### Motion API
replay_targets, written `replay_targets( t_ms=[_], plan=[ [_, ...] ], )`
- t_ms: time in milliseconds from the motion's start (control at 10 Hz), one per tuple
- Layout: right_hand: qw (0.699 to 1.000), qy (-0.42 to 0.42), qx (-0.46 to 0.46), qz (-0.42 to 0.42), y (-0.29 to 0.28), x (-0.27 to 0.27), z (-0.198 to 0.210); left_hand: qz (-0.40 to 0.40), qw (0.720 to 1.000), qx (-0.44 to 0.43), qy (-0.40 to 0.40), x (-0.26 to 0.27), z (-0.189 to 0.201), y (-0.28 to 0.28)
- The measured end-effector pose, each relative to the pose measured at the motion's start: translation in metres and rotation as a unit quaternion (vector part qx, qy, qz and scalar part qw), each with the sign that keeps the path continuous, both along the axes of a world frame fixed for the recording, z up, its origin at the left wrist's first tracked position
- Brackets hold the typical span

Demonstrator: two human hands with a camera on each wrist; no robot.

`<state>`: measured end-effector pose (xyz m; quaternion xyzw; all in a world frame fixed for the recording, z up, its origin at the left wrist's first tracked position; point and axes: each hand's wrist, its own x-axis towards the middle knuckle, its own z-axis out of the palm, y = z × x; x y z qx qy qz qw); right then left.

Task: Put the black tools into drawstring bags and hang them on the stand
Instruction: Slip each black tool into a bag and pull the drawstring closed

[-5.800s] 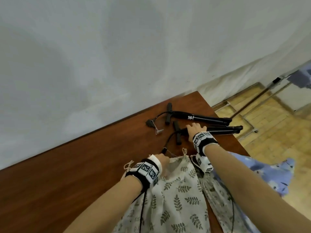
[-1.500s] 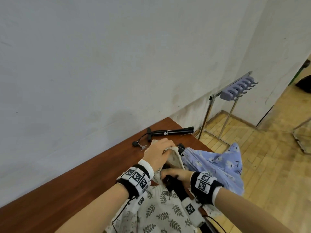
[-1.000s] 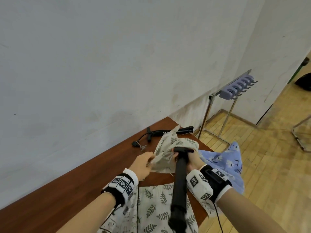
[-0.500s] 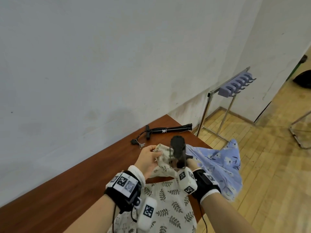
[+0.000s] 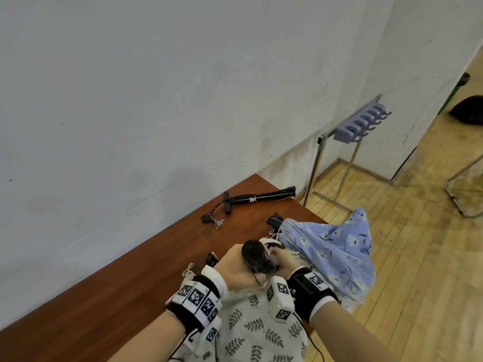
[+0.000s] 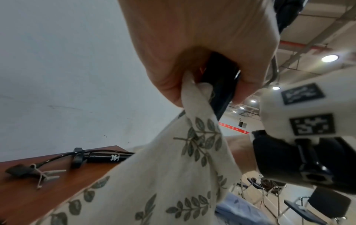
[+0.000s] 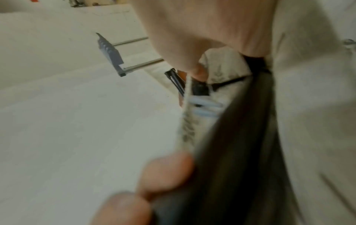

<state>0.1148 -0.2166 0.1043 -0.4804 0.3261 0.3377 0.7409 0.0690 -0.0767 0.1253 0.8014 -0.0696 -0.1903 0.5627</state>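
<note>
A black pump-like tool [image 5: 254, 257] stands upright with its lower part inside a leaf-print drawstring bag [image 5: 256, 322] at the table's near edge. My left hand [image 5: 235, 267] grips the bag's mouth against the tool's shaft [image 6: 221, 91]. My right hand [image 5: 285, 262] holds the tool [image 7: 231, 152] from the other side, with bag cloth bunched beside it. A second black tool [image 5: 261, 198] lies by the wall at the table's far end. The stand [image 5: 358, 124] with purple hooks is on the floor beyond the table.
A blue floral bag [image 5: 334, 246] hangs over the table's right edge, with a black part [image 5: 274, 220] poking from its mouth. A small black piece [image 5: 212, 258] lies on the brown table [image 5: 117, 283]. The white wall runs close behind the table.
The tool went from lying on the table to upright in my right hand. In the last half second it sank lower into the leaf-print bag and my hands closed together round the mouth.
</note>
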Motion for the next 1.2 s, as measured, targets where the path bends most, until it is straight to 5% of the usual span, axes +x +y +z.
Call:
replay_targets(
  t_ms=[100, 300, 600, 700, 900, 1100, 1200],
  plan=[
    [0.999, 0.030, 0.015, -0.009, -0.011, 0.008, -0.003, -0.019, 0.997, 0.030, -0.061, 0.015, -0.026, 0.014],
    [0.998, -0.033, 0.005, -0.051, -0.006, 0.028, 0.004, -0.098, 0.980, 0.155, -0.083, 0.020, 0.003, 0.004],
    [0.993, -0.112, -0.029, -0.027, 0.007, 0.045, 0.040, 0.018, 0.994, 0.110, -0.023, 0.019, 0.001, 0.020],
    [0.990, -0.102, -0.093, -0.034, 0.013, 0.041, 0.046, 0.021, 0.983, 0.181, -0.023, 0.024, -0.007, 0.022],
    [0.975, -0.129, -0.101, 0.153, -0.002, 0.028, 0.044, -0.025, 0.965, 0.258, 0.036, 0.022, -0.027, 0.014],
    [0.793, -0.344, -0.152, 0.480, -0.010, 0.016, 0.038, -0.024, 0.974, 0.221, 0.048, 0.028, -0.022, 0.017],
    [0.713, -0.452, -0.172, 0.508, 0.000, 0.017, 0.031, -0.032, 0.973, 0.225, 0.035, 0.029, -0.022, 0.020]
  ],
)
